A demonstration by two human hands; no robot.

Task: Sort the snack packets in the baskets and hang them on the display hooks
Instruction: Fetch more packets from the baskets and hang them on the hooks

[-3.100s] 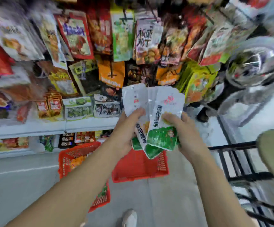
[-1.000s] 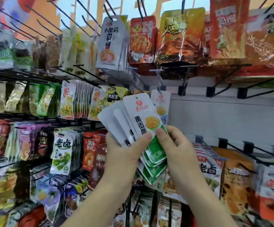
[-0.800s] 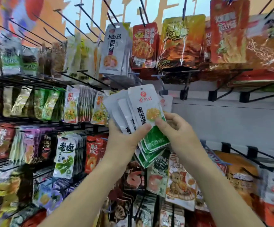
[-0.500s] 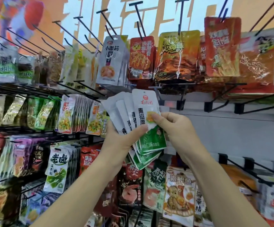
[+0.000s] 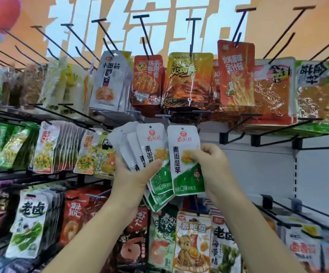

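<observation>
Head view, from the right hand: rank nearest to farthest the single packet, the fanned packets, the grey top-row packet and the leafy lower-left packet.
1. Single packet, pinched in the right hand itself.
2. Fanned packets, just to its left, in the left hand.
3. Grey packet, up and left on the top row.
4. Leafy packet, far lower left.

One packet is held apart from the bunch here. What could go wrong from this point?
1. The left hand grips the fanned stack with only a thumb across its front, so packets could slide out.
2. The right hand pinches the single packet at mid-height, so its hang hole may wobble and miss an empty hook.
</observation>
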